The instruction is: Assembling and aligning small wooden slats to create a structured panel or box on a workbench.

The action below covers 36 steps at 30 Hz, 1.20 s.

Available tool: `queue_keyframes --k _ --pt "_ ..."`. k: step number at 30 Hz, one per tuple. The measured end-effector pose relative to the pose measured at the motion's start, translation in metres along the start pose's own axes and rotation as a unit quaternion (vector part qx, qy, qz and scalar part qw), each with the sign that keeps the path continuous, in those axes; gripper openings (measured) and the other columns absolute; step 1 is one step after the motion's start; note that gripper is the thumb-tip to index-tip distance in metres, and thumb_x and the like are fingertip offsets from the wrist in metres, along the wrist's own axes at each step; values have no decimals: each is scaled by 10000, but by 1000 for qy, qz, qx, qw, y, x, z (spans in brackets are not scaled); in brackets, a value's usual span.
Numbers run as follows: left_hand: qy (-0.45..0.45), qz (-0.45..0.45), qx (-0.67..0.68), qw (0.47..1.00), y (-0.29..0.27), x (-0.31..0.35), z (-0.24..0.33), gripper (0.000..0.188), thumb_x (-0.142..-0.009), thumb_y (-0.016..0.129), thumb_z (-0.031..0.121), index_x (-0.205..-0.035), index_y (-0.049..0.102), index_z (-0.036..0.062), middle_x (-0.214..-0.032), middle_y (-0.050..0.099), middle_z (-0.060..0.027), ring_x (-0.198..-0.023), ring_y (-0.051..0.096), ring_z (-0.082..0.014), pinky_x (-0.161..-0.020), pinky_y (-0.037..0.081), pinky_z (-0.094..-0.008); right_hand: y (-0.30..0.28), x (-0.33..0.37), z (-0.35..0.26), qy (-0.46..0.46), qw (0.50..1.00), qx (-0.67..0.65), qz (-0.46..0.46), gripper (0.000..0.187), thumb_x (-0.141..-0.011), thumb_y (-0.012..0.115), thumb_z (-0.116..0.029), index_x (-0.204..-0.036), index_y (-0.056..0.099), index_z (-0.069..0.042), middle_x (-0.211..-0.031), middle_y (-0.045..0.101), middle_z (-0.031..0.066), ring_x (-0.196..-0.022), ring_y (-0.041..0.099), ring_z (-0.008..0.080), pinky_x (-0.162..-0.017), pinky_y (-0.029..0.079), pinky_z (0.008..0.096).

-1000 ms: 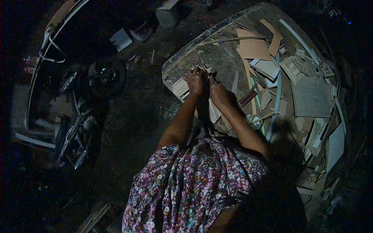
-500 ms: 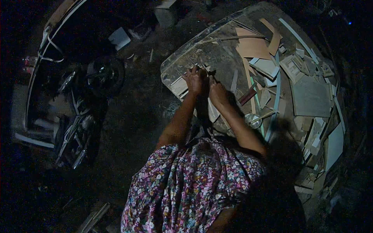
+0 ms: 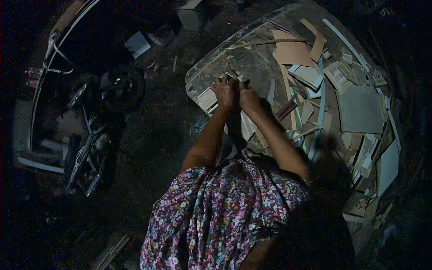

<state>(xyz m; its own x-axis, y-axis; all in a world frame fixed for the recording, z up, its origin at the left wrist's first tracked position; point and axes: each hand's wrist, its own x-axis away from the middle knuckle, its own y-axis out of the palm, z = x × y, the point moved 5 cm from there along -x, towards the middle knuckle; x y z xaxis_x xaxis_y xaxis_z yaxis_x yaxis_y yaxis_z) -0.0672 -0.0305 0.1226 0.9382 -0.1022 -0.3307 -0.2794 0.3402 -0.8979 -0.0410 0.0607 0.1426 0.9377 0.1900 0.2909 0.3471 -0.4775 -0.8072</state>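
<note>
Near the left corner of the worn board-like table (image 3: pixel 211 63), my two hands work close together. My left hand (image 3: pixel 226 93) has its fingers bent and pressed down beside pale, grooved wooden strips (image 3: pixel 207 100) at the table's edge. Right next to it, my right hand (image 3: pixel 250 101) is closed in a fist, with a small dark end showing at its top; what it grips is mostly hidden. A thin, pointed sliver (image 3: pixel 233 71) juts out just beyond the fingertips. A pale flat piece (image 3: pixel 247 127) lies below my right wrist.
Brown sheet scraps (image 3: pixel 292 53), a grey panel (image 3: pixel 360 110), a dark red bar (image 3: pixel 286 110) and a round shiny dish (image 3: pixel 294 137) lie on the table's right. Wood offcuts (image 3: pixel 366 157) pile along its right rim. A motorbike (image 3: pixel 90 135) stands in the dark at left.
My right hand has shifted slightly left and its fingers are drawn tighter into a fist. The thin sliver now shows beyond the fingertips. My left hand has hardly moved.
</note>
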Motion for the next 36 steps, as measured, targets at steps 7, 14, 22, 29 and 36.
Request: queue_keyframes --k 7,14,22,29,36 --pt "-39 -49 32 998 21 -4 -7 220 -762 464 259 -907 593 155 -1139 418 -92 -1053 333 -345 -822 193 -576 6 -10 13 -18 992 74 105 385 -783 369 -58 -1149 344 59 -740 536 258 -674 551 321 -500 434 392" --pt "-37 -14 -14 999 20 -2 -5 218 -776 448 295 -881 591 169 -1120 433 -62 -1075 309 -312 -853 149 -564 11 -25 10 -19 993 -4 120 333 -771 375 -41 -1081 385 81 -763 551 223 -642 549 342 -525 452 403" --pt "-46 -44 12 998 37 -4 -10 311 -773 427 372 -943 562 148 -1189 380 -96 -1099 278 -370 -842 137 -599 12 -11 20 -67 988 -4 138 220 -784 371 -72 -886 498 75 -712 547 214 -609 552 309 -487 447 400" --pt "-35 -29 156 987 33 -4 -19 656 -776 138 560 -941 574 99 -1171 397 -122 -1092 274 -385 -828 115 -600 6 -27 7 -97 966 66 230 287 -806 323 -122 -792 538 67 -690 538 224 -631 538 338 -521 440 416" --pt "-34 -69 1 997 10 -6 5 245 -702 542 169 -943 584 142 -1123 430 -95 -1061 342 -335 -808 230 -556 17 9 23 -112 944 -14 309 317 -814 315 -153 -776 544 64 -730 540 243 -635 540 342 -558 433 431"
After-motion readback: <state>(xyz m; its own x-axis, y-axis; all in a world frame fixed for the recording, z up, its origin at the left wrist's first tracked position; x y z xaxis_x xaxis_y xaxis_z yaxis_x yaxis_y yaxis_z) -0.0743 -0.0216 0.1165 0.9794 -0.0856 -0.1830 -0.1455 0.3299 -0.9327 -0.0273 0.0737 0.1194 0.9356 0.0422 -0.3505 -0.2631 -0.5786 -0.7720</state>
